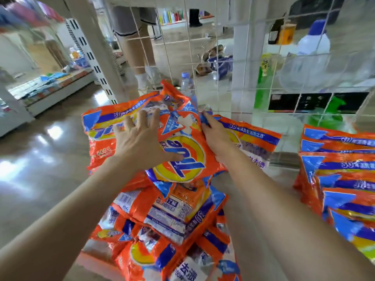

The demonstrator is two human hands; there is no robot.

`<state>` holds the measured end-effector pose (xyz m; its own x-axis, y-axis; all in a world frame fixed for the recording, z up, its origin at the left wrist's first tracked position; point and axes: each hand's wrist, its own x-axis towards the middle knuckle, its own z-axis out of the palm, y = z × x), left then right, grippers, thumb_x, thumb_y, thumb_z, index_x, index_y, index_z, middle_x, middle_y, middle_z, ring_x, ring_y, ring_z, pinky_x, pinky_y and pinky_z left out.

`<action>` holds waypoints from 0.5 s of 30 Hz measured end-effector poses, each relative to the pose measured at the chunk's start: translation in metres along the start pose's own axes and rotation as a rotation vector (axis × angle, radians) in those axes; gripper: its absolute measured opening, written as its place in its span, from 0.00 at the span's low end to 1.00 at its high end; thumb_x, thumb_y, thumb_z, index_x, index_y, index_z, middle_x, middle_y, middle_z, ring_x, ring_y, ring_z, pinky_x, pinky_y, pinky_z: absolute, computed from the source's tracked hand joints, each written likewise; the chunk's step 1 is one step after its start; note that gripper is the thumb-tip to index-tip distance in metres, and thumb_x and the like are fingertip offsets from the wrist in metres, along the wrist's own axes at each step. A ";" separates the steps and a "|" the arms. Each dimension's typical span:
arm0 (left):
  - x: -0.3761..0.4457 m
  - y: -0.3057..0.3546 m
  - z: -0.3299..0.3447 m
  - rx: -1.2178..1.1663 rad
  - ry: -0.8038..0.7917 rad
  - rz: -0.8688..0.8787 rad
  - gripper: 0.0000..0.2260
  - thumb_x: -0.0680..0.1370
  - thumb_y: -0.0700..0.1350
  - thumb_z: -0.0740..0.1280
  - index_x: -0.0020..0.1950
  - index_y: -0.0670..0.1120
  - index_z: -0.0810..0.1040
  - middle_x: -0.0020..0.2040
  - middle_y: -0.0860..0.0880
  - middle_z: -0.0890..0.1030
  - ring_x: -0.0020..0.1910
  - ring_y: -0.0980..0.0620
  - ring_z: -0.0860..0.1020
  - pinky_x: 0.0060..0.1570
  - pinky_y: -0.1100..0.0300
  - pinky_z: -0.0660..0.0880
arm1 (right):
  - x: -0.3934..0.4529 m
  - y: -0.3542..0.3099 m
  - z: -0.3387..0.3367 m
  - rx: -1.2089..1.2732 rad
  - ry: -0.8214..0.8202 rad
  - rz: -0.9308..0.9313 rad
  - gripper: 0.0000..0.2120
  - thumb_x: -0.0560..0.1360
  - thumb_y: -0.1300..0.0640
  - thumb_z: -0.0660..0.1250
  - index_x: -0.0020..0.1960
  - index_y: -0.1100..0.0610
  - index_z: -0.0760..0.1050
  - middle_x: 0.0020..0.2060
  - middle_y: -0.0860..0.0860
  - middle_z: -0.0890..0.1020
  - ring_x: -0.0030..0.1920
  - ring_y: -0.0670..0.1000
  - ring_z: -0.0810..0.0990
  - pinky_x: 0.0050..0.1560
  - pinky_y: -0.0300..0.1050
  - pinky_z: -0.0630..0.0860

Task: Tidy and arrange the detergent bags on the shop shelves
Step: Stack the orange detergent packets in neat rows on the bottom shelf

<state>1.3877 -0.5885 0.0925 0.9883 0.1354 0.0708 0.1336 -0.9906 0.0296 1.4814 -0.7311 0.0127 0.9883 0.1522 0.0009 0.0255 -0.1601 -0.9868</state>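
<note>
The head view looks down on a shelf (249,199) heaped with orange detergent bags. The left hand (140,138) lies flat, fingers spread and straight, on the top bag (182,151) — the thumb reaches toward the "Tide" logo while the fingertips rest near the bag's upper edge. The right hand (215,136) rests on that bag's right edge; its fingers seem to pinch the upper corner, though blur makes the grip hard to read. This bag lies tilted over two others: a left bag (99,134) that sticks out over the shelf end, and a right bag (255,140) beside the wire grid (239,63). Nearer the camera a loose pile (166,224) of bags lies jumbled, some face down. At the far right a neat stack (341,179) sits well apart from the hands. Behind the grid stand a water bottle (185,82) — close to the top bag — and a white jug (313,41) with a blue cap. A person's legs (138,51) show beyond.
</note>
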 end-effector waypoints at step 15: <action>-0.007 0.024 0.030 0.096 0.280 0.265 0.36 0.70 0.58 0.70 0.72 0.43 0.62 0.71 0.42 0.62 0.72 0.41 0.58 0.72 0.40 0.51 | -0.031 0.022 -0.087 -0.620 0.178 -0.038 0.15 0.78 0.58 0.62 0.63 0.60 0.74 0.60 0.55 0.79 0.60 0.55 0.76 0.53 0.41 0.68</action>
<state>1.3863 -0.6139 0.0631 0.9328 -0.1383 0.3328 -0.1040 -0.9874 -0.1190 1.4643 -0.8247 0.0050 0.9935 0.0130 0.1132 0.0900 -0.6993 -0.7091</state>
